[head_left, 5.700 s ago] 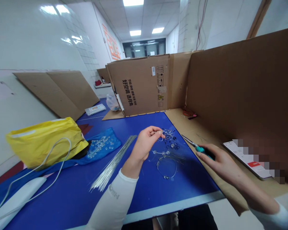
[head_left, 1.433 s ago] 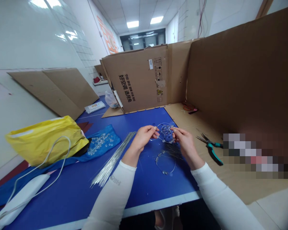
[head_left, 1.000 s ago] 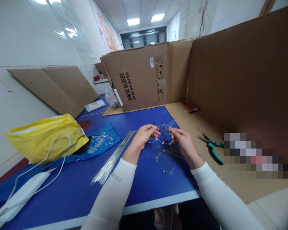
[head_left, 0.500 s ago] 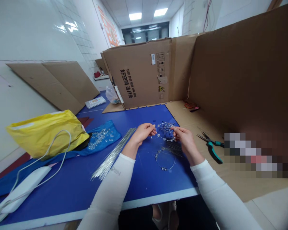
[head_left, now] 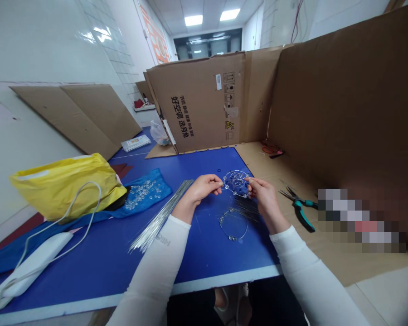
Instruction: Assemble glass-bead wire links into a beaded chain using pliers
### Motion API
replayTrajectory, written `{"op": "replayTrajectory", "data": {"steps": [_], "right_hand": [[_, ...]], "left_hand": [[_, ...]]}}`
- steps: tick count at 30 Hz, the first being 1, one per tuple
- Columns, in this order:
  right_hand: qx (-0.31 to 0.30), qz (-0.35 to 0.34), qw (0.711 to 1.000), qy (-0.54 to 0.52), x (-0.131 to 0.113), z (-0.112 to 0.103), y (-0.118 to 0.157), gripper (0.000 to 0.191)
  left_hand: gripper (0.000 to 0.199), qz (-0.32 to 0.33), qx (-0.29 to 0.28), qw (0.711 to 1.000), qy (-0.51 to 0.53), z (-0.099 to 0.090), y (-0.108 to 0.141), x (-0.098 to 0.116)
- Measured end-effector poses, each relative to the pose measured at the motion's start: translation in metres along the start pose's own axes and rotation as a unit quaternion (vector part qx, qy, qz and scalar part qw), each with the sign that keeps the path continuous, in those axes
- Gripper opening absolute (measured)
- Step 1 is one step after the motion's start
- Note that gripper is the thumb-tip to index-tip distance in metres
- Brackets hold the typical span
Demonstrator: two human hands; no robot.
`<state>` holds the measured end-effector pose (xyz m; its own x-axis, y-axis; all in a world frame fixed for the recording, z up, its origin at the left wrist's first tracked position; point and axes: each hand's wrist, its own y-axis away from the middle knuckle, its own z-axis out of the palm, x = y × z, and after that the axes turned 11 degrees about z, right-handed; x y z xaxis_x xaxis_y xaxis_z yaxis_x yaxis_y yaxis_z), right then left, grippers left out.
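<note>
A wire ring strung with clear beads point(head_left: 235, 194) is held up between my two hands above the blue table. My left hand point(head_left: 207, 186) pinches it at its left side, fingertips closed. At the right side, my right hand point(head_left: 261, 190) grips the same ring between thumb and fingers. Beneath it, a second beaded wire ring point(head_left: 233, 238) lies on the table. Behind the held ring is a tangle of small clear and dark bits, too fine to make out. Dark thin wires point(head_left: 245, 208) rest beside my right hand.
A bundle of straight silvery wires point(head_left: 158, 222) lies left of my left arm. Further left are clear beads point(head_left: 142, 194) on blue cloth, a yellow bag point(head_left: 68, 185) and a white power strip point(head_left: 34, 262). Green-handled pliers point(head_left: 302, 215) lie on cardboard at right; cardboard walls point(head_left: 204, 108) stand behind.
The held beaded ring has turned slightly and looks rounder, with its beads in different positions. Both hands stay in nearly the same place.
</note>
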<state>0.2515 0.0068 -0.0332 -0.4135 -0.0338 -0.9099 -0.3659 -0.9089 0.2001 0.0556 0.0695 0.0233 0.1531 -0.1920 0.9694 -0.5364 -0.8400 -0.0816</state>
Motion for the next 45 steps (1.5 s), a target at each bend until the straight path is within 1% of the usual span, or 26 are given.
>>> {"op": "replayTrajectory", "data": {"steps": [8,13,16,21,25,28,31,33,36,38,40,42,45], "right_hand": [[0.009,0.003,1.000,0.004,0.001,-0.001,-0.001,0.034],[0.007,0.006,1.000,0.014,0.001,-0.001,-0.002,0.034],[0.003,0.005,1.000,0.020,0.001,-0.001,-0.002,0.034],[0.000,0.009,1.000,0.029,0.001,-0.001,-0.001,0.034],[0.010,0.008,1.000,0.027,0.000,-0.001,0.000,0.033],[0.017,0.005,0.999,0.027,0.000,-0.002,0.000,0.032],[0.022,0.004,0.999,0.028,-0.001,-0.001,0.000,0.031],[0.024,0.005,0.999,0.027,-0.001,-0.001,0.000,0.030],[0.026,0.005,0.999,0.025,-0.001,-0.001,0.001,0.030],[0.027,0.004,0.999,0.022,-0.001,-0.001,0.001,0.029],[0.028,0.002,0.999,0.020,-0.001,-0.001,0.000,0.029],[0.029,0.001,0.999,0.018,-0.001,-0.001,0.000,0.028],[0.027,0.004,0.999,0.019,-0.001,-0.001,0.001,0.027]], "left_hand": [[0.011,0.004,0.005,1.000,0.005,0.002,0.000,-0.001],[0.009,0.005,0.009,1.000,0.002,0.004,-0.001,-0.002],[0.012,0.000,0.016,1.000,0.012,0.005,-0.002,-0.004],[0.017,-0.006,0.013,1.000,0.019,0.007,-0.003,-0.005],[0.013,-0.003,-0.001,1.000,0.015,0.007,-0.003,-0.007],[0.007,0.007,-0.010,1.000,0.013,0.008,-0.002,-0.009],[0.022,0.026,-0.010,1.000,-0.014,0.009,-0.001,-0.010],[0.033,0.051,-0.013,0.998,-0.040,0.009,0.001,-0.010],[0.042,0.097,-0.030,0.992,-0.080,0.009,0.002,-0.010],[0.042,0.119,-0.029,0.987,-0.101,0.009,0.003,-0.009],[0.042,0.131,-0.016,0.984,-0.116,0.009,0.002,-0.010],[0.039,0.133,-0.010,0.983,-0.125,0.010,0.002,-0.011],[0.028,0.122,-0.020,0.984,-0.131,0.010,0.000,-0.013]]}}
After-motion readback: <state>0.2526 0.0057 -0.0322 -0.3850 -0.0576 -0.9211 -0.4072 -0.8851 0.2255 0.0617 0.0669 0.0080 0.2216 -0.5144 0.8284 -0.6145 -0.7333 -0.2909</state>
